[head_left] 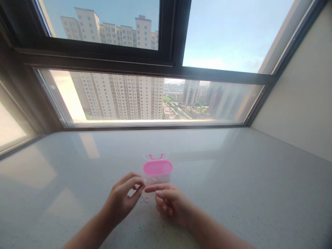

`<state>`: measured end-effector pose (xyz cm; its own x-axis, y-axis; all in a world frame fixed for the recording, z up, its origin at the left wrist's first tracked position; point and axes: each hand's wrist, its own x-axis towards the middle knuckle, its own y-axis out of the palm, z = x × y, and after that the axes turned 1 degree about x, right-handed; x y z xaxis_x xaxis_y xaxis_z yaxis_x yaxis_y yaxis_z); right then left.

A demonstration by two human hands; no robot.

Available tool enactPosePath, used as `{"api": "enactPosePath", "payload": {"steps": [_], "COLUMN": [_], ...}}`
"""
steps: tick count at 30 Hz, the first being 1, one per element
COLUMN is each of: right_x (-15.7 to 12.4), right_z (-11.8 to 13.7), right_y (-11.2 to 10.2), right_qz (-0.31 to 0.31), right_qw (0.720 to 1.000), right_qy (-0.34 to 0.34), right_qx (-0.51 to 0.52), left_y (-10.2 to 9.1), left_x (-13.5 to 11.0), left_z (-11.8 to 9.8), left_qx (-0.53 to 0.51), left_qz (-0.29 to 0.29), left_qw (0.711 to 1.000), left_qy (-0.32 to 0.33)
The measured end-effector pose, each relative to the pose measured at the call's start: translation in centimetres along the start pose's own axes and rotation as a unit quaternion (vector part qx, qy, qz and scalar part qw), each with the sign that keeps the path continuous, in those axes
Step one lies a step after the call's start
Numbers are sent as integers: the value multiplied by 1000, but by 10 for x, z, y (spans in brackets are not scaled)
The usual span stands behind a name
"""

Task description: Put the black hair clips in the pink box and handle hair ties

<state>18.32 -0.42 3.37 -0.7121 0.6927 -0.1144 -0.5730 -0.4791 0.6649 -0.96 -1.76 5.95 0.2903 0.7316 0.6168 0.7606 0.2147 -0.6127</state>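
My left hand (pixel 124 195) is closed in a pinch, thumb against fingertips; whatever lies between them is too small to make out. Facing it, my right hand (pixel 173 204) points its index finger at the pinch, with the thumb stretched out and the other fingers curled. I see nothing held in it. Two small rings, one pale and one pink ring (pixel 146 200), lie on the surface below the fingertips. Just beyond my hands stands an oval clear box with a pink rim (pixel 157 167). Behind the rim shows a pink handle (pixel 156 157) with a faint clear outline around it.
The box stands on a glossy, pale speckled sill (pixel 220 180) that reflects daylight. A dark window frame (pixel 155 71) runs along the back, with tall buildings outside. A white wall (pixel 298 103) closes off the right side.
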Motion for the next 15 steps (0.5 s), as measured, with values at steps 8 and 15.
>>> {"api": "enactPosePath", "payload": {"steps": [8,15], "right_x": [2,2], "right_z": [1,2], "right_y": [0,-1], "right_qz": [-4,-9], "right_qw": [999,996], "right_qy": [19,57], "right_qx": [-44,-65], "left_y": [-15,-7], "left_x": [36,71], "left_z": [10,24], "left_qx": [57,107], "left_qz": [50,94], "left_qw": [997,990], "left_qy": [-30,5]}}
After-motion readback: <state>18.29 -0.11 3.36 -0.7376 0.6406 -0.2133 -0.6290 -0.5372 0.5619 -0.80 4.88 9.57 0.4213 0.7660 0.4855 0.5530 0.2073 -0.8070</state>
